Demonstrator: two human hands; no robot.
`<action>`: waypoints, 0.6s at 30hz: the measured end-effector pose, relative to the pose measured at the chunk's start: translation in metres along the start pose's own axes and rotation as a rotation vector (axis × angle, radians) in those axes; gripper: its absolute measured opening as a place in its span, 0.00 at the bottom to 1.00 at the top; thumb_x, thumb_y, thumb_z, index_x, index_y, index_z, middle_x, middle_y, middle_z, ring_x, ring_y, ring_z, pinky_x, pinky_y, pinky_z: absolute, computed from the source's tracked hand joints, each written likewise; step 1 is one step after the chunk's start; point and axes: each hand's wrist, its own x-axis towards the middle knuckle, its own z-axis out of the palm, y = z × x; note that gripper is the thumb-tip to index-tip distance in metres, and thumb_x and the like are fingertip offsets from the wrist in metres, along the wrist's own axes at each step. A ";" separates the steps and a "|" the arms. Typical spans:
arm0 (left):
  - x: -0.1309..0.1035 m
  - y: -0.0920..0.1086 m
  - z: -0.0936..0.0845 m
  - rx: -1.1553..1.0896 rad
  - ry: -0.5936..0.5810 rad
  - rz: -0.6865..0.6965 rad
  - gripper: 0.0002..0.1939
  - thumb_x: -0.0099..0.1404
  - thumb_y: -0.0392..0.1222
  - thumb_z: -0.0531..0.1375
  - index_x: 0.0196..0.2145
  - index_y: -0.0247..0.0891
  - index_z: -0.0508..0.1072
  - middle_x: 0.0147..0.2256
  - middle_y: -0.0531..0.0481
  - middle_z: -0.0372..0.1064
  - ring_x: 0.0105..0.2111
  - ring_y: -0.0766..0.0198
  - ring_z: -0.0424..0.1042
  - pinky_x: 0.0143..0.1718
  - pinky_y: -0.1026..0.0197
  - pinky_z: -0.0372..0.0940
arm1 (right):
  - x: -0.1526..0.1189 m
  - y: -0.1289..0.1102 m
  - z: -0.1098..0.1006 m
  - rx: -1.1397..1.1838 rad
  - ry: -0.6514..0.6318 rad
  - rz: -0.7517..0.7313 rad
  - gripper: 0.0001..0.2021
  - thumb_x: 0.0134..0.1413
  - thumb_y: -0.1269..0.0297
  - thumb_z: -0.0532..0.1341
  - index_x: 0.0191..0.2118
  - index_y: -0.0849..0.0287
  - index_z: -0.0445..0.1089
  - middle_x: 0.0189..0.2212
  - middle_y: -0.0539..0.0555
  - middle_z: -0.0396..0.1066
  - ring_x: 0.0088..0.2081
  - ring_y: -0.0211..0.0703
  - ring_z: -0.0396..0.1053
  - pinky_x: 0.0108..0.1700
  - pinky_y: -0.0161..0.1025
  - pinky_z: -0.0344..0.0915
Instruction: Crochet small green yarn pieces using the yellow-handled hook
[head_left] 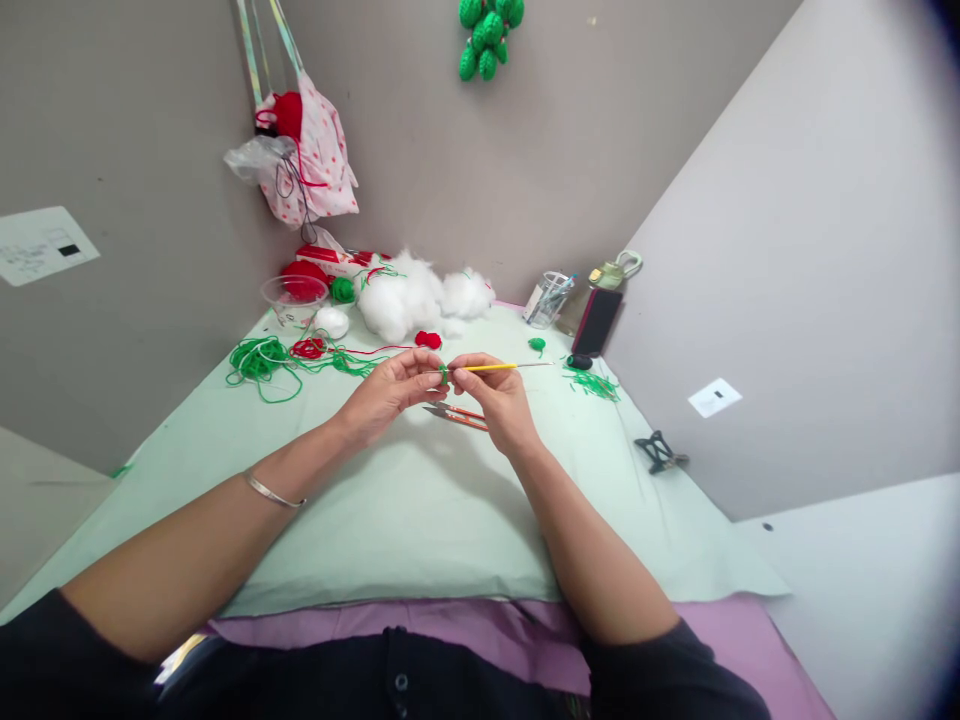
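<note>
Both hands meet over the middle of the pale green cloth. My left hand [390, 392] pinches a small green yarn piece [443, 374] between its thumb and fingers. Beside it, my right hand [499, 398] is closed on a yellow-handled crochet hook [491, 368], whose thin metal end points right. The fingers of both hands nearly touch at the green piece. Orange-handled snips [459, 414] lie on the cloth just below the hands, partly hidden by my right hand. A red knitted piece [428, 340] rests just beyond the fingertips.
Green yarn [259, 362], a clear tub [294, 300] and white stuffing [405, 295] sit at the back left. Back right are a cup of tools [548, 298], a phone [598, 322], green yarn scraps [594, 384] and a black stand [660, 453]. A bag [322, 150] hangs on the wall.
</note>
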 end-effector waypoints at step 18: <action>-0.001 0.001 0.000 0.039 0.083 0.025 0.14 0.54 0.45 0.75 0.28 0.38 0.75 0.29 0.55 0.73 0.32 0.65 0.74 0.46 0.56 0.71 | -0.002 -0.005 0.004 -0.066 0.043 -0.039 0.10 0.51 0.55 0.72 0.36 0.54 0.79 0.35 0.51 0.77 0.34 0.39 0.71 0.41 0.39 0.71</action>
